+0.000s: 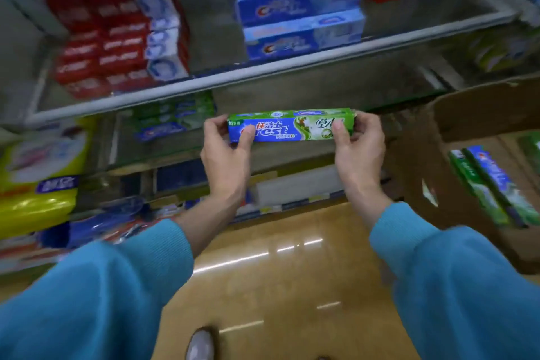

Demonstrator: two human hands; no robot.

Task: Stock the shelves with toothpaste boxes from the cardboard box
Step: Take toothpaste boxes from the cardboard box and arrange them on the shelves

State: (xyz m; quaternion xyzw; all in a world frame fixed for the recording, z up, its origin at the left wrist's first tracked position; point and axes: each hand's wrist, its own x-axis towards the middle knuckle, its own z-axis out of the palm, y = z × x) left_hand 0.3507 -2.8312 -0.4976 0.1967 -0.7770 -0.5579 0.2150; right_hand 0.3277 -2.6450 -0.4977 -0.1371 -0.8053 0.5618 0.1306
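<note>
A green and blue toothpaste box (pixel 292 126) is held level in front of the lower shelf. My left hand (pixel 228 155) grips its left end and my right hand (pixel 358 149) grips its right end. Behind it, to the left on that shelf, lie matching green boxes (pixel 172 118). The brown cardboard box (pixel 467 114) stands at the right with green and blue toothpaste boxes (pixel 491 184) inside it.
The upper shelf edge (pixel 263 73) runs across, carrying red boxes (pixel 117 38) at left and blue boxes (pixel 301 17) in the middle. Yellow packs (pixel 38 178) sit at far left. Shiny tan floor (pixel 277 272) lies below, with a shoe (pixel 200 345).
</note>
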